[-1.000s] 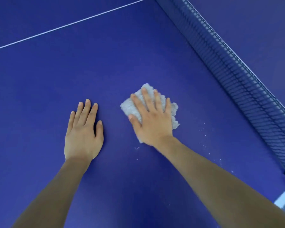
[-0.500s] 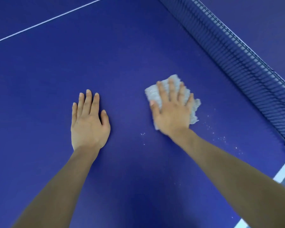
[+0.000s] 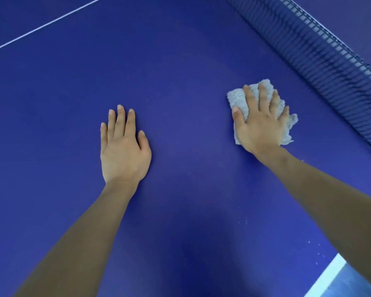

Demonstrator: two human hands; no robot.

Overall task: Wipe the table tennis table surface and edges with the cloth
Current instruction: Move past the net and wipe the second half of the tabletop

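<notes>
A small grey fluffy cloth (image 3: pixel 238 99) lies flat on the blue table tennis table (image 3: pixel 180 82), right of centre and close to the net. My right hand (image 3: pixel 260 123) presses down on the cloth with straight, spread fingers and covers most of it. My left hand (image 3: pixel 123 146) rests flat on the bare table surface to the left, palm down, fingers together, holding nothing. Both forearms reach in from the bottom of the view.
The dark blue net (image 3: pixel 321 46) runs diagonally along the upper right. A thin white line (image 3: pixel 45 24) crosses the table at the upper left. The white-edged table side (image 3: pixel 328 275) shows at the bottom right, with small white specks (image 3: pixel 311 243) on the surface near it.
My right hand has slid the cloth to the right, toward the net. My left hand has stayed flat on the table; the view has shifted.
</notes>
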